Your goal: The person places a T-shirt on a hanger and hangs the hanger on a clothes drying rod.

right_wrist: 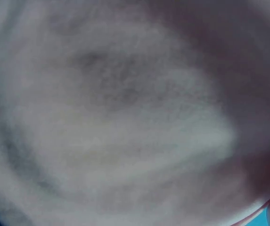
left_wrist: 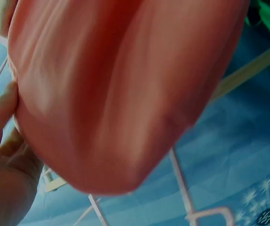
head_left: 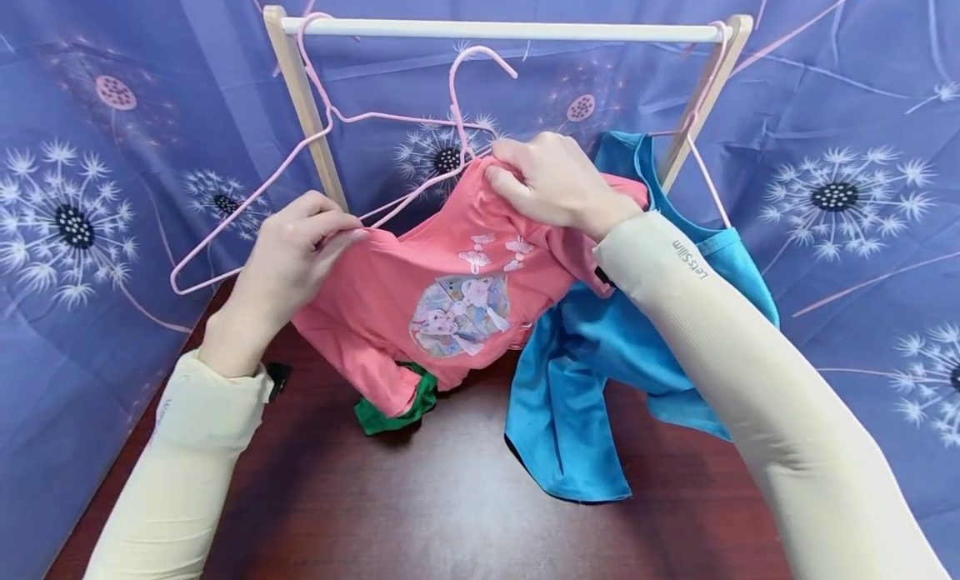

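Note:
A coral-pink long-sleeved shirt (head_left: 375, 288) with a printed picture hangs between both hands, a pink hanger (head_left: 457, 105) partly inside its neckline. The hanger's hook stands below the white rail. My left hand (head_left: 288, 251) pinches the shirt's left shoulder edge between thumb and fingers, beside the hanger's arm. My right hand (head_left: 551, 180) grips the other shoulder close to the hanger's neck. In the left wrist view, the hand (left_wrist: 10, 174) is at the cloth's edge, with the sleeve fabric (left_wrist: 111, 103) filling the middle. Blurred pale cloth (right_wrist: 125, 132) fills the right wrist view.
A wooden rack with a white rail (head_left: 510, 30) stands behind. On it hang a bare pink hanger (head_left: 281, 159) at left and a blue garment (head_left: 577, 397) on a hanger at right. Green cloth (head_left: 382, 417) lies on the dark table (head_left: 420, 513) beneath the shirt.

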Demonstrator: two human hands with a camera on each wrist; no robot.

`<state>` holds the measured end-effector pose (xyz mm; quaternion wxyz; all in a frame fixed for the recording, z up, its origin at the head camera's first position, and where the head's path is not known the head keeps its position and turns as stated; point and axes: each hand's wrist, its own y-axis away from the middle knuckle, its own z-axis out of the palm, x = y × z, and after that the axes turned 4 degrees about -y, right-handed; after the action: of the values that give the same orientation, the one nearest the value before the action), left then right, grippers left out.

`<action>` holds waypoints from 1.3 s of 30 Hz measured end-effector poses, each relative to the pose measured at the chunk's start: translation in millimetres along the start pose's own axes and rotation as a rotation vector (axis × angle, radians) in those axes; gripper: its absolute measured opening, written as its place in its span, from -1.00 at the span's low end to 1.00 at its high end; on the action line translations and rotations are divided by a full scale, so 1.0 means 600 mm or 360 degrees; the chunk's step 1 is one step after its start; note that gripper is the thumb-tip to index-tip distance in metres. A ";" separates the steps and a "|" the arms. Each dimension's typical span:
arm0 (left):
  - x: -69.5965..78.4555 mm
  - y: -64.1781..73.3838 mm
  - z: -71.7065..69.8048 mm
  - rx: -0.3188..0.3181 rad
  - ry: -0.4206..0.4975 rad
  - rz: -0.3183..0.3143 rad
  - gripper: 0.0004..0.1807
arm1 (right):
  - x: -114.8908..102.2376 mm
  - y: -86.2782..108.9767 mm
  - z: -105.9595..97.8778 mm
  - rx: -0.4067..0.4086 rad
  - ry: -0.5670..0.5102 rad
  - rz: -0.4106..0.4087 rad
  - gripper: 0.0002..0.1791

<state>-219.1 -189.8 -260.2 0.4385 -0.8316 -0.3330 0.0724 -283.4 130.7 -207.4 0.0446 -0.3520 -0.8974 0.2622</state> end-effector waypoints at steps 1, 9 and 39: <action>0.001 0.003 0.005 0.0012 -0.0002 -0.0042 -0.90 | 0.000 0.001 0.001 0.0005 0.0002 0.0007 -0.65; 0.000 0.034 0.018 0.0056 -0.0051 -0.0630 -0.43 | 0.001 0.008 0.003 0.0088 0.0031 0.0047 -0.66; 0.022 0.018 0.059 -0.0044 0.0016 -0.0233 -0.80 | -0.026 0.003 0.028 0.0012 0.0053 -0.0064 -0.69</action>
<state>-218.1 -162.0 -287.9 0.4327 -0.8113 -0.3918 0.0314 -275.0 114.3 -221.0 0.0662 -0.3382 -0.9024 0.2586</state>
